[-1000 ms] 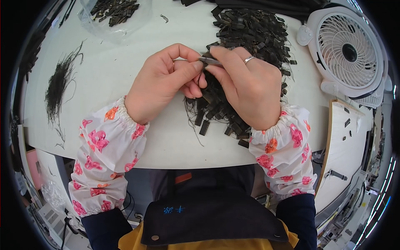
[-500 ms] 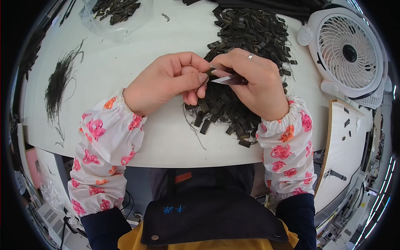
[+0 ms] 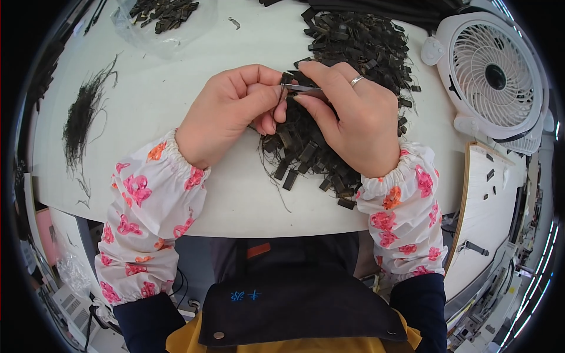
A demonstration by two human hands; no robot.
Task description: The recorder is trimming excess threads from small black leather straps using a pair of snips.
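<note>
**Listener:** Dark pieces on a white table, is that the scene?

**Describer:** Yes. A pale round tabletop (image 3: 176,117) carries a large heap of small dark rectangular tags (image 3: 353,53), spreading from the far side down to just in front of the person. Both hands meet over its near edge. The left hand (image 3: 226,112) pinches one small dark tag (image 3: 286,79) between thumb and fingertips, fingers closed on it. The right hand (image 3: 353,117), wearing a ring, closes its fingers around a thin silvery metal tool (image 3: 301,87), probably small snips or tweezers; I cannot tell which. Its tip touches the held tag.

**Listener:** How much work looks done?

**Describer:** Judging by the table, some but not most. A clear plastic bag holding dark tags (image 3: 165,15) sits at the far left, and a loose tuft of dark thread trimmings (image 3: 82,117) lies well apart at the left edge. The heap remains much larger than either.

**Listener:** Anything else nearby?

**Describer:** A white round desk fan (image 3: 491,73) stands at the right, beside the heap.
</note>
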